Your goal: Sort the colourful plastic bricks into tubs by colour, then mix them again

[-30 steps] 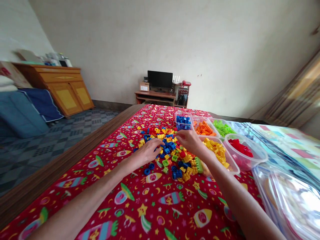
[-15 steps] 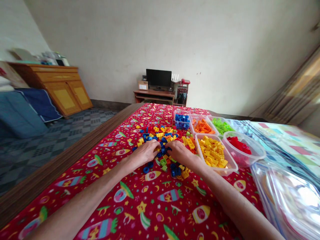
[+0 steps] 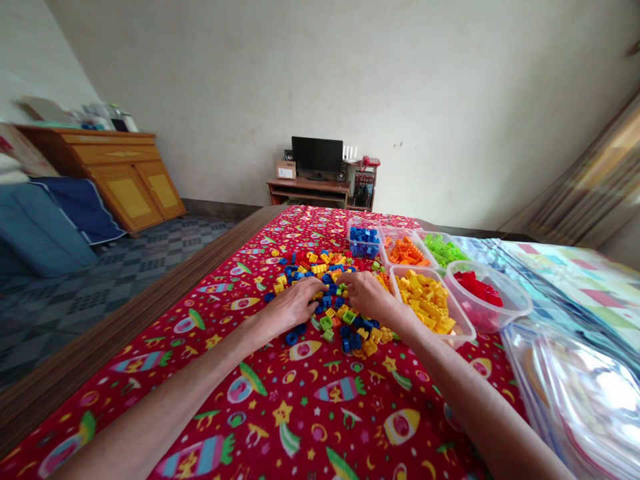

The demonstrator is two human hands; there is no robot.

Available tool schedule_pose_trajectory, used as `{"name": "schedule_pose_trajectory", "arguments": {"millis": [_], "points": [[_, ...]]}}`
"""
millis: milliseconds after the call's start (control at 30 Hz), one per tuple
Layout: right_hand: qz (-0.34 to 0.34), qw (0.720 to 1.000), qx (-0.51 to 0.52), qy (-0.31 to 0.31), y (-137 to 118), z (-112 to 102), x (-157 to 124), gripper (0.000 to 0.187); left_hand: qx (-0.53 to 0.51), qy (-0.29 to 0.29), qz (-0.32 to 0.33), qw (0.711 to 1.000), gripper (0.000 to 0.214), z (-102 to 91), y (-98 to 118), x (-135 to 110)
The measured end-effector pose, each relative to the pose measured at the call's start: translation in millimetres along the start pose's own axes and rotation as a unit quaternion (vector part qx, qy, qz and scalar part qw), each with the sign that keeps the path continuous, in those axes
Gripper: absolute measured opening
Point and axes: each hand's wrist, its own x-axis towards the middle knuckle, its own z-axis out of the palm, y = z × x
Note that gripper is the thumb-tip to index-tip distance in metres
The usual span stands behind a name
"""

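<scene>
Left hand (image 3: 299, 301) and right hand (image 3: 369, 295) over mixed toy bricks (image 3: 327, 302)
Both curl their fingers; whether either grips a brick cannot be told. The bricks lie on red cloth (image 3: 345, 427), left of the tub (image 3: 460, 339) of yellow pieces (image 3: 425, 301); a monitor (image 3: 317, 155) stands far behind.

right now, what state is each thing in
loose bricks, scattered, colours mixed
left hand, fingers bent over bricks
right hand, fingers bent over bricks
blue-brick tub, open
orange-brick tub, open
green-brick tub, open
yellow-brick tub, open, well filled
red-brick tub, open, partly filled
clear lids, stacked
monitor, screen dark
cabinet doors, shut
</scene>
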Motion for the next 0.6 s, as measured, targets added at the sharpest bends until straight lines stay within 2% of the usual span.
{"name": "schedule_pose_trajectory", "arguments": {"millis": [100,200,300,467,533,600], "points": [[0.006,1.0,0.012,-0.015,-2,2,6,0.048,0.0,0.0,-0.008,1.0,0.036,-1.8,3,1],[0.011,0.999,0.021,-0.028,-5,0,9,0.043,0.006,-0.007,0.014,1.0,0.039,-5.7,13,1],[0.015,0.999,0.012,-0.028,-8,-4,8,0.035,0.002,-0.029,0.041,0.999,0.03,-9.4,21,1],[0.013,1.0,-0.004,-0.014,-5,-6,0,0.022,0.011,-0.053,0.015,0.998,0.016,-15.1,21,2],[0.014,0.999,-0.03,0.004,-1,-6,-4,0.025,0.034,-0.06,0.011,0.998,0.014,-17.0,20,2],[0.021,0.997,-0.071,-0.006,2,-10,-7,0.028,0.058,-0.054,0.003,0.997,0.013,-18.0,19,3]]}}
